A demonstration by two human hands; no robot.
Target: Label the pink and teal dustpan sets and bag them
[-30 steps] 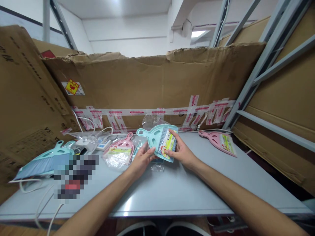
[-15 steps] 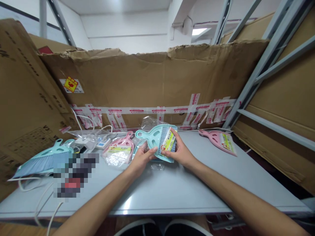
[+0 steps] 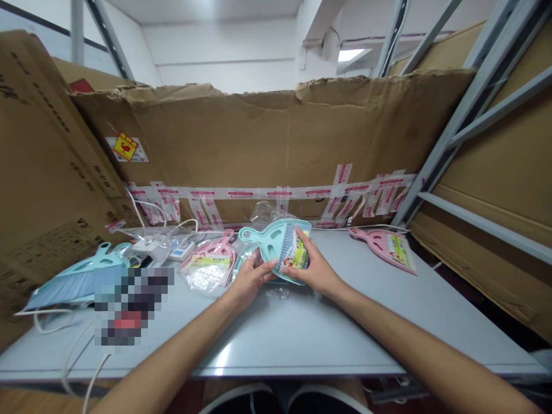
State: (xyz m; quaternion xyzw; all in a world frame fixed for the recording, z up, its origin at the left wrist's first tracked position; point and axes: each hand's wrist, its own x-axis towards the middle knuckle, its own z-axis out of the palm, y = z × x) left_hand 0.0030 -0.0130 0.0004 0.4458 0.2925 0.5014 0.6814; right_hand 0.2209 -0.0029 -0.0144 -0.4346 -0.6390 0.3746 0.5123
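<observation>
- Left-hand grip (image 3: 252, 277): closed, pressed against the left side of a teal plastic dustpan (image 3: 268, 238).
- Right-hand grip (image 3: 313, 269): closed, with the pan's right side pinched between thumb and fingers.
- Dustpan: held above the desk (image 3: 302, 339) by both hands, handle pointing left; blue bristles (image 3: 285, 253) and a printed card label (image 3: 299, 254) are seated in it.
- Handling: steady support is given from both sides, with the card left mostly uncovered.
- Change: the pan has been turned since the earlier frame; the card is seen more narrowly.
- Near left: a bagged pink dustpan (image 3: 209, 267), just beside the left hand.
- Far right: a pink dustpan (image 3: 379, 248), lying on the desk.
- Far left: a teal broom with blue bristles (image 3: 73, 286).
</observation>
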